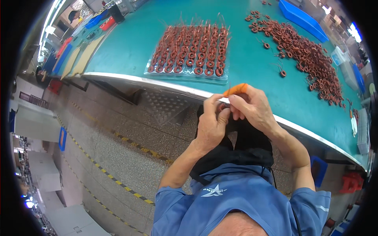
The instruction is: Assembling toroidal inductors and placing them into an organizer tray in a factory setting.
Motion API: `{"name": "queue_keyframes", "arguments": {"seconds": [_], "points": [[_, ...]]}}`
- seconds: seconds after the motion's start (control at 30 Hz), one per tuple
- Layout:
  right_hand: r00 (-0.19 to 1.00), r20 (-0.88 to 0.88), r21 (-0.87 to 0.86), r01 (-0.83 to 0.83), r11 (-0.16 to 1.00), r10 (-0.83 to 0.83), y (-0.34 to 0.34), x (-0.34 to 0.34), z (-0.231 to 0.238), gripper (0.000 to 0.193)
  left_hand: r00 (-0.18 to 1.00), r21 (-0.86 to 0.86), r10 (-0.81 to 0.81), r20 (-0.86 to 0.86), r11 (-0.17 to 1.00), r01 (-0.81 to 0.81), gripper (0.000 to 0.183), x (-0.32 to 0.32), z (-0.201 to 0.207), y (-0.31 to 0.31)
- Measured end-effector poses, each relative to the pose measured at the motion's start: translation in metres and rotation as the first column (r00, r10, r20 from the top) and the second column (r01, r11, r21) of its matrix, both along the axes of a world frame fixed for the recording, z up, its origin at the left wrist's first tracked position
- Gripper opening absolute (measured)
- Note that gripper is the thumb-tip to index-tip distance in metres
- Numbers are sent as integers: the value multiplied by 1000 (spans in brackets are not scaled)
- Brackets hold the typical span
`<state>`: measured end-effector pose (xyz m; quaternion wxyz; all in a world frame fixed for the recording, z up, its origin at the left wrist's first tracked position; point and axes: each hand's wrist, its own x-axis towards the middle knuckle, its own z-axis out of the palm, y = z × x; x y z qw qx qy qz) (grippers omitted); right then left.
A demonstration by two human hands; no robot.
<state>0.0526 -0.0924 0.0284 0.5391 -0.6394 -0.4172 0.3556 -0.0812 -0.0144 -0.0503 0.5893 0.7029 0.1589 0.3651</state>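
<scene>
Over the table's front edge, my left hand (211, 125) is closed in a pinch on a small copper-wound ring coil (222, 106), mostly covered by the fingers. My right hand (252, 108) meets it from the right with curled fingers. A bright orange piece (236, 90) runs along its index finger; whether it is a finger cover or a tool's handle I cannot tell. What the right fingertips pinch is hidden. Beyond the hands, a clear plastic tray (157, 74) holds rows of similar coils, their wire ends pointing up.
A large heap of loose coils (303, 51) spreads over the green table (244, 51) at right, with a single coil (282, 73) nearer. A blue bin (303, 19) lies behind it. Stacked clear trays (363, 131) stand at far right. An empty moulded tray (163, 108) sits below the table.
</scene>
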Motion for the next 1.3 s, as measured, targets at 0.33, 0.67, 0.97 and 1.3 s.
{"name": "queue_keyframes", "arguments": {"seconds": [0.33,0.67,0.97,1.3], "points": [[834,521,-169,-108,980,182,160,24,2,26,970,-119,234,60,967,-226,34,-41,-18,44],[765,544,-383,-140,913,346,187,32,-3,28,973,-63,196,-126,977,-205,29,-63,-43,53],[803,591,-3,99,995,-78,133,86,23,42,849,248,528,0,823,-512,24,-73,-35,102],[958,-141,45,258,965,-249,74,55,-53,62,797,334,590,-129,783,-526,55,-45,-20,203]]}}
